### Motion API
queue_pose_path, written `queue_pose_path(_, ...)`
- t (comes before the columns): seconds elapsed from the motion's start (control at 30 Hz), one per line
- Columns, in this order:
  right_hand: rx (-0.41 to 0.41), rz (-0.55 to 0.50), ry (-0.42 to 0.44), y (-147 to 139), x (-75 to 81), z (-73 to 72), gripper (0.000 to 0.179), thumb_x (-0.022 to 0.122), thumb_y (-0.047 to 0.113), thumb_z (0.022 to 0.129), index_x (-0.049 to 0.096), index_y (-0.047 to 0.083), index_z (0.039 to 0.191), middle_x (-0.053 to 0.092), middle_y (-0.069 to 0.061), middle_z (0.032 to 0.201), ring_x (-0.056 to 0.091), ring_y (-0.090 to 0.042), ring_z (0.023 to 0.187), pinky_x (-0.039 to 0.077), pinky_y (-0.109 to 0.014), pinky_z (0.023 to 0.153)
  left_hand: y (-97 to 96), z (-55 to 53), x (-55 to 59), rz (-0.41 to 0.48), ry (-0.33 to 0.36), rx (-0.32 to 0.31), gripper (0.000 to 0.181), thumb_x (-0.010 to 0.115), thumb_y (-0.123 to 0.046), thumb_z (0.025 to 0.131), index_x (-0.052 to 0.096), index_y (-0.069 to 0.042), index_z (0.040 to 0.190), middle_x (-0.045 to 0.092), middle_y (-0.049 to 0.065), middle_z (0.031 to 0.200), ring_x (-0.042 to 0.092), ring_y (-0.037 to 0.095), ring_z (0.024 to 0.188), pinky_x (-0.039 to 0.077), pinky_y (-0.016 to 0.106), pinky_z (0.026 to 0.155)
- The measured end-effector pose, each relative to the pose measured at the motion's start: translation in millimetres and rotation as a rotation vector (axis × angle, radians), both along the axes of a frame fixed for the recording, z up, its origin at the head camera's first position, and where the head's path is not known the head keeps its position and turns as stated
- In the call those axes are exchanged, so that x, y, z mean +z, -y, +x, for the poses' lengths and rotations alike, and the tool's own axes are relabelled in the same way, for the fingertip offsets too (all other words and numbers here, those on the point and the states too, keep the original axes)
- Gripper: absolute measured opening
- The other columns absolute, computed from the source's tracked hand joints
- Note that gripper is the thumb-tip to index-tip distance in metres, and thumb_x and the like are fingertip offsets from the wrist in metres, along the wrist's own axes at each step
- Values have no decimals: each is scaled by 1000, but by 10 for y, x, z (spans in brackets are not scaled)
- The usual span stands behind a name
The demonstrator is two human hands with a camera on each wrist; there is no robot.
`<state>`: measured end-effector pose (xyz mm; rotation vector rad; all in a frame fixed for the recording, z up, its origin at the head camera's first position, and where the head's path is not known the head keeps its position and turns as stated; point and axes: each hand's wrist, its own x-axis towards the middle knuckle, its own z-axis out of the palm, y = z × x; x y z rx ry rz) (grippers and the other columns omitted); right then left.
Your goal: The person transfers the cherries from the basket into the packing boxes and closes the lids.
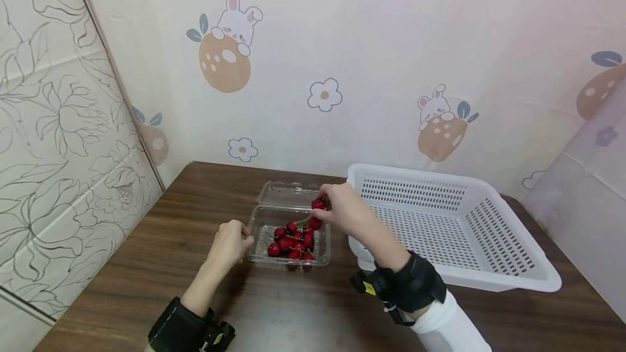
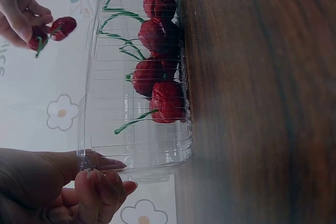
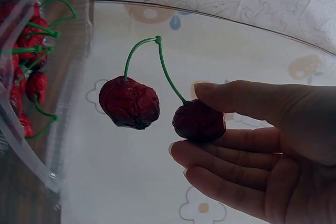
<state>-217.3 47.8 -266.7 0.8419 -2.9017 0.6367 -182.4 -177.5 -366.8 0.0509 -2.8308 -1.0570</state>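
Observation:
A clear plastic box (image 1: 259, 227) with its lid (image 1: 286, 194) folded back stands on the table, several red cherries (image 1: 293, 240) with green stems inside. My left hand (image 1: 230, 240) pinches the box's left wall between thumb and fingers, as the left wrist view shows. Above the box's right side, my right hand (image 1: 344, 208) holds one cherry (image 3: 199, 121) of a pair between thumb and fingertips. Its twin cherry (image 3: 129, 103) dangles free, joined to it by a forked green stem (image 3: 158, 40).
A large white slotted plastic basket (image 1: 494, 273) stands to the right of the box. Both are on a dark wooden table (image 1: 176, 254). Patterned sheets (image 1: 303, 42) hang behind the table and along its left side.

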Motion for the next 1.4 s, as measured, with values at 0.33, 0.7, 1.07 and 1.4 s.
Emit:
queue_pose_path(0.33, -28, 63, 79, 139, -173, -69, 22, 68, 17, 77, 61, 1, 90, 57, -3, 69, 51, -9, 55, 43, -21, 50, -9, 7, -2, 7, 13, -1, 8, 59, 1, 77, 59, 9, 78, 59, 8, 58, 50, 11, 32, 45, 26, 40)
queue_pose_path(0.7, -45, 193, 97, 217, -356, -118, 18, 70, 17, 75, 56, 7, 74, 51, 0, 62, 49, -11, 51, 39, -24, 48, -13, 6, 11, 0, 14, 2, 9, 59, 0, 76, 60, 9, 78, 59, 8, 59, 51, 11, 32, 45, 26, 41)
queue_pose_path(1.07, -2, 215, 72, 259, -475, -111, 21, 70, 18, 75, 56, 3, 72, 47, -1, 55, 44, -11, 46, 35, -23, 43, -15, 2, 16, -3, 14, -2, 10, 60, 0, 77, 60, 10, 80, 60, 10, 61, 51, 10, 32, 46, 26, 41)
queue_pose_path(1.4, 16, 214, 49, 299, -542, -74, 18, 69, 17, 76, 57, 4, 71, 49, -1, 57, 45, -11, 46, 36, -23, 44, 1, -17, -12, -1, 12, 4, 11, 61, 0, 76, 60, 10, 79, 60, 10, 61, 50, 9, 32, 46, 26, 41)
